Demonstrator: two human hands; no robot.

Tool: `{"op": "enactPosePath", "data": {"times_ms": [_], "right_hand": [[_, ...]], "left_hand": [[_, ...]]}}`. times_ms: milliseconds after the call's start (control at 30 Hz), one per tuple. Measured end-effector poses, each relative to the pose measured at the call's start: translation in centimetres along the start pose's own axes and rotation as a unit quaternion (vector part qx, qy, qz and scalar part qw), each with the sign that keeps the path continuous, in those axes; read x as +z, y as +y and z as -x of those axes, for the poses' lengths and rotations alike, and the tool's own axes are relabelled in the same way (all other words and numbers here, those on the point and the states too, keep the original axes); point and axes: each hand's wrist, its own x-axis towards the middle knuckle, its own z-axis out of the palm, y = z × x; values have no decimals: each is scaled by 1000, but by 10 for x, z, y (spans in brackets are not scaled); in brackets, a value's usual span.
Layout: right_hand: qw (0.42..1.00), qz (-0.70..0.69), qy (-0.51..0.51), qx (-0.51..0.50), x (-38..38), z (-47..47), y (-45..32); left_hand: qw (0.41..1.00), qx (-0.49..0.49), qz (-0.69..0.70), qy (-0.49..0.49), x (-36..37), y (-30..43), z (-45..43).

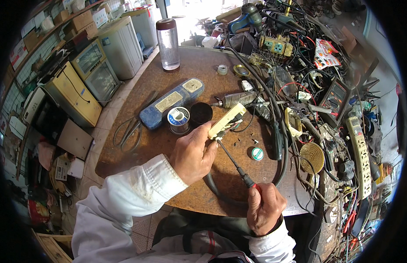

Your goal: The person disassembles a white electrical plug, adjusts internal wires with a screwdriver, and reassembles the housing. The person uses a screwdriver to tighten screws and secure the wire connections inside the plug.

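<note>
My left hand (195,157) grips a cream plastic electrical housing (228,121) by its near end, its open side with wires and dark parts facing right. In my right hand (266,205) is a screwdriver (234,161) with a red and black handle; its tip touches or nearly touches the near end of the housing. Small screws (255,141) lie on the wooden table right of the housing, beside a small round tin with a green and white lid (257,154). A solder spool (178,120) stands left of the housing, next to a dark round container (201,113).
A blue case (172,102), a clear bottle (168,46) and a soldering iron (238,99) are on the wooden table (141,164). Thick black cable loops across its right side. Tangled wires, a multimeter (334,98) and a power strip (359,157) crowd the right.
</note>
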Motion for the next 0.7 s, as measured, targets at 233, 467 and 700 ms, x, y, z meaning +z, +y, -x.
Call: {"op": "enactPosePath", "data": {"times_ms": [233, 467, 700], "right_hand": [[996, 65, -4, -64, 5, -4, -9], [952, 216, -1, -216, 3, -10, -14], [763, -490, -154, 392, -11, -26, -25]], "left_hand": [[1000, 8, 22, -4, -2, 5, -3], [998, -8, 68, 0, 1, 2, 0], [999, 32, 17, 30, -5, 4, -1]]}}
